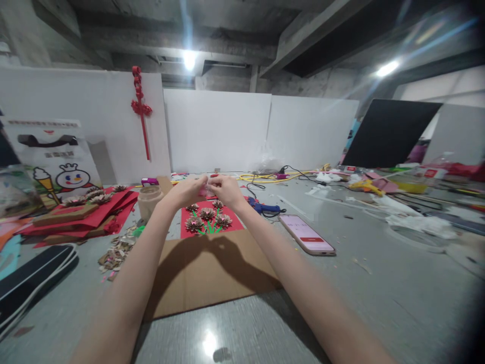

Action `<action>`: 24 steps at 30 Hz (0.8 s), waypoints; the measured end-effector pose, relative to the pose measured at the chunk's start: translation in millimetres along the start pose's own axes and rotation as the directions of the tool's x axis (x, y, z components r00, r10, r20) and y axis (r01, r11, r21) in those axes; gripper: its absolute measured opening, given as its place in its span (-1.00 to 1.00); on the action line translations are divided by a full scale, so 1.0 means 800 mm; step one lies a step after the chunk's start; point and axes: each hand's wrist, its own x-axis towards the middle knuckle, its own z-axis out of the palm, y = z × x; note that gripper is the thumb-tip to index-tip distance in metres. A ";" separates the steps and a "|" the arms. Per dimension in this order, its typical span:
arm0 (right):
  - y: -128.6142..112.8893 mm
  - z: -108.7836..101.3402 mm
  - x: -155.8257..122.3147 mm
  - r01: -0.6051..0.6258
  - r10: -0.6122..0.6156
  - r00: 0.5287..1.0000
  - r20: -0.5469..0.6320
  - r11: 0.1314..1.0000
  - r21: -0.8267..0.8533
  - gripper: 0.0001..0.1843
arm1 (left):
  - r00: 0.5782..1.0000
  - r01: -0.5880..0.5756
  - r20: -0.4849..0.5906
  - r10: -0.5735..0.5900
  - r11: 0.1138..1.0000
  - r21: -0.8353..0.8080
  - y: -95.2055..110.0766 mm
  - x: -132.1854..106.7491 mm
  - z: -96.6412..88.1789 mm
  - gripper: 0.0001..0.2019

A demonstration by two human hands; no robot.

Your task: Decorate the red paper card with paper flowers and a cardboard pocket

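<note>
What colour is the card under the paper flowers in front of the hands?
Red; the card with paper flowers shows clearly in the head view.

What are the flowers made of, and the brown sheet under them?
The flowers look like cut paper or thin card: matte brown, layered pointed petals with pink centres, on a red sheet, probably paper. The brown sheet looks like cardboard: flat, dull tan, with a fold line. The small piece pinched between the left hand and right hand is too small to tell.
</note>
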 end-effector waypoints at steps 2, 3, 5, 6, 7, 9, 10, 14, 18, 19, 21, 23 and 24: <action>0.001 -0.001 0.001 -0.032 0.032 0.999 0.016 0.999 -0.001 -0.82 | 1.000 0.001 0.027 -0.002 1.000 0.012 0.003 -0.001 -0.002 -0.76; 0.003 -0.001 0.001 -0.042 0.042 0.999 0.020 0.999 -0.001 -0.82 | 0.999 -0.004 0.038 0.004 1.000 0.002 0.004 -0.002 -0.003 -0.76; 0.006 -0.001 0.003 -0.052 0.052 0.998 0.017 0.999 -0.001 -0.81 | 0.998 -0.011 0.054 0.012 1.000 -0.026 0.005 -0.003 -0.004 -0.74; 0.007 -0.001 0.003 -0.052 0.052 0.999 0.012 0.999 -0.002 -0.81 | 0.998 -0.011 0.061 0.013 0.999 -0.041 0.004 -0.003 -0.004 -0.74; 0.008 -0.001 0.003 -0.050 0.050 0.999 0.007 0.999 -0.005 -0.81 | 0.998 -0.012 0.066 0.016 0.998 -0.057 0.003 -0.003 -0.004 -0.73; 0.009 -0.001 0.004 -0.045 0.045 0.999 0.000 0.999 -0.015 -0.81 | 0.997 -0.020 0.073 0.027 0.995 -0.095 -0.001 -0.003 -0.002 -0.75; 0.009 -0.002 0.003 -0.039 0.039 0.999 -0.004 0.999 -0.024 -0.81 | 0.997 -0.023 0.073 0.032 0.993 -0.115 -0.003 -0.002 0.000 -0.75; 0.007 -0.004 0.002 0.025 -0.026 1.000 -0.011 0.997 -0.067 -0.81 | 0.998 -0.011 0.063 0.020 0.990 -0.139 -0.009 0.000 0.005 -0.74; 0.011 -0.002 0.002 0.145 -0.147 0.989 -0.010 0.984 -0.101 -0.81 | 0.997 0.004 0.072 0.005 0.992 -0.127 -0.010 0.001 0.006 -0.75; 0.012 -0.001 0.002 0.172 -0.174 0.985 -0.007 0.979 -0.109 -0.80 | 0.997 0.009 0.076 0.000 0.992 -0.124 -0.010 0.001 0.006 -0.76; 0.016 0.000 0.002 0.212 -0.214 0.977 -0.002 0.969 -0.123 -0.80 | 0.997 0.014 0.080 -0.005 0.993 -0.120 -0.011 0.001 0.007 -0.76; 0.018 0.002 0.003 0.233 -0.234 0.972 0.007 0.964 -0.131 -0.79 | 0.996 0.015 0.086 -0.005 0.992 -0.123 -0.013 0.001 0.008 -0.76; 0.019 0.002 0.003 0.239 -0.240 0.971 0.010 0.962 -0.134 -0.79 | 0.996 0.018 0.089 -0.007 0.992 -0.128 -0.014 0.001 0.009 -0.76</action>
